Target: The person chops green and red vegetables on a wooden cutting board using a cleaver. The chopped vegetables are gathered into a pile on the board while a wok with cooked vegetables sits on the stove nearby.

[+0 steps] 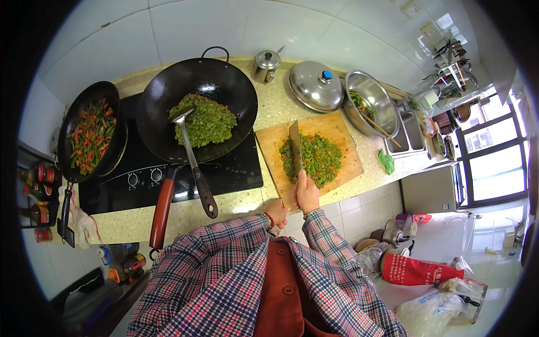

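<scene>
My right hand [308,192] is closed around the handle of a cleaver [295,145], its blade standing in a pile of finely chopped green and red peppers [321,160]. Beneath lies a wooden cutting board [263,141], tilted on the counter. My left hand [276,212], with a red bead bracelet at the wrist, is at the board's near corner, its fingers partly curled; whether it grips the board I cannot tell. Left of the board, a black wok [156,126] holds more chopped greens [206,126] and a metal spatula [190,147] with its handle over the wok's near rim.
A second pan [63,139] with cut peppers stands on the left of the black cooktop [236,177]. The wok's red handle [162,215] juts over the counter edge. Behind the board are a metal jug [266,66], a steel lid [313,90] and a steel bowl [379,103] with chopsticks.
</scene>
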The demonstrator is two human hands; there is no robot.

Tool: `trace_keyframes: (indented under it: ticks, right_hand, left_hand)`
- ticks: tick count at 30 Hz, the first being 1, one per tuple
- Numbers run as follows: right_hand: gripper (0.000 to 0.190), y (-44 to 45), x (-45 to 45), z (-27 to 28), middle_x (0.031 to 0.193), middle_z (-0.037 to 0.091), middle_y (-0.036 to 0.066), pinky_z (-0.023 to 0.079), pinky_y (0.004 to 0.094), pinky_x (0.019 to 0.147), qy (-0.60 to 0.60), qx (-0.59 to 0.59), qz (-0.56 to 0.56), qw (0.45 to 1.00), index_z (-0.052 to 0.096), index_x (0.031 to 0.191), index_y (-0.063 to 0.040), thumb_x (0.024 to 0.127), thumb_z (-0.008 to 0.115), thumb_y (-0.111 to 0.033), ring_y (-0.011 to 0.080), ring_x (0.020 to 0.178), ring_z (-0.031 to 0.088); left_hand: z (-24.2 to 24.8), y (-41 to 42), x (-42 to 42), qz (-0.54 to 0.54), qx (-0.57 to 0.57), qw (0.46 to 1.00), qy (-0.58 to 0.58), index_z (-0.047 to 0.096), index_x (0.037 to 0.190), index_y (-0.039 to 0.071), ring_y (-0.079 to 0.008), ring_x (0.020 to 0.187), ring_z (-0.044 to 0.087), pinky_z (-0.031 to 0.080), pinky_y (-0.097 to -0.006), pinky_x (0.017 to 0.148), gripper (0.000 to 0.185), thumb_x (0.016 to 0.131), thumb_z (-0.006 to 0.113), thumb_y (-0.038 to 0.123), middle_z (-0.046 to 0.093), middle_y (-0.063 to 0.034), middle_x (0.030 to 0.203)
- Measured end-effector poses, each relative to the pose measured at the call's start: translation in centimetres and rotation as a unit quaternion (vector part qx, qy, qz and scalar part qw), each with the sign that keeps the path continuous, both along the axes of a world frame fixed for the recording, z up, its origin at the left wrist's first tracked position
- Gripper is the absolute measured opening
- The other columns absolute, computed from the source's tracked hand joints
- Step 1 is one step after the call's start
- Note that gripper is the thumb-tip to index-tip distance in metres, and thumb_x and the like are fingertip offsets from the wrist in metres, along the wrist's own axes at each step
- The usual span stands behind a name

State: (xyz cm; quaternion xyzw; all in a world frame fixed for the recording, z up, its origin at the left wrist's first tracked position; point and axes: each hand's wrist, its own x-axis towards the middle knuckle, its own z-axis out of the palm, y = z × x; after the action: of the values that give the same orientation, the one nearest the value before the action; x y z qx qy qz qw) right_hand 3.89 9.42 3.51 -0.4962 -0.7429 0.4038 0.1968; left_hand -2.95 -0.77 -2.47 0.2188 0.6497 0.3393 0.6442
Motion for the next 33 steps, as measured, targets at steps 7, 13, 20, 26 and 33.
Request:
trace_keyframes:
  ticks: [7, 13, 20, 26, 33]
  right_hand:
    - [0.052, 0.1, 0.9, -1.3, 0.052, 0.048, 0.004, 0.036, 0.0286, 0.035, 0.023, -0.020, -0.023, 0.999, 0.056, 0.079, -0.004, 0.101, 0.040, -0.048, 0.0126, 0.036, 0.044]
    - [0.049, -1.0, 0.4, -0.9, 0.076, 0.061, 0.027, 0.046, 0.0502, 0.065, -0.040, -0.012, -0.007, 0.999, 0.059, 0.086, 0.000, 0.100, 0.043, -0.045, 0.0457, 0.073, 0.060]
    - [0.051, -1.0, 0.6, -0.1, 0.080, 0.062, 0.028, 0.046, 0.0507, 0.067, -0.054, 0.020, 0.007, 0.998, 0.059, 0.089, 0.000, 0.099, 0.042, -0.047, 0.0466, 0.077, 0.060]
    - [0.051, 0.2, 2.1, -1.0, 0.061, 0.054, 0.013, 0.041, 0.0368, 0.044, -0.035, -0.033, -0.029, 0.998, 0.057, 0.087, -0.002, 0.100, 0.041, -0.048, 0.0248, 0.049, 0.052]
    - [0.049, -0.3, 3.0, 2.0, 0.049, 0.046, 0.003, 0.035, 0.0283, 0.030, 0.020, -0.130, -0.040, 0.990, 0.051, 0.080, -0.004, 0.101, 0.040, -0.047, 0.0129, 0.032, 0.043]
  left_hand:
    - [-1.0, 0.1, 0.3, 0.015, 0.010, 1.000, -0.010, 0.051, 0.099, 0.000, -0.0187, 0.046, 0.061, 0.044, -0.0319, 0.039, 0.020, 0.097, 0.052, 0.020, 0.065, -0.0112, 0.066]
    - [-1.3, 0.0, 0.3, 0.005, 0.006, 1.000, -0.011, 0.052, 0.101, 0.001, -0.0175, 0.046, 0.061, 0.042, -0.0301, 0.039, 0.021, 0.097, 0.052, 0.021, 0.066, -0.0110, 0.068]
    - [-0.1, 0.1, -0.2, -0.019, 0.003, 1.000, 0.009, 0.052, 0.101, 0.002, -0.0167, 0.044, 0.060, 0.040, -0.0297, 0.038, 0.022, 0.098, 0.051, 0.024, 0.068, -0.0109, 0.070]
    - [0.0, 0.0, 0.0, 0.017, 0.000, 1.000, -0.023, 0.053, 0.102, 0.003, -0.0172, 0.043, 0.060, 0.039, -0.0301, 0.037, 0.021, 0.097, 0.051, 0.023, 0.067, -0.0097, 0.069]
    - [-0.6, 0.0, 0.5, 0.001, -0.011, 1.000, 0.016, 0.052, 0.103, 0.005, -0.0170, 0.044, 0.059, 0.038, -0.0303, 0.037, 0.020, 0.097, 0.051, 0.023, 0.067, -0.0093, 0.070]
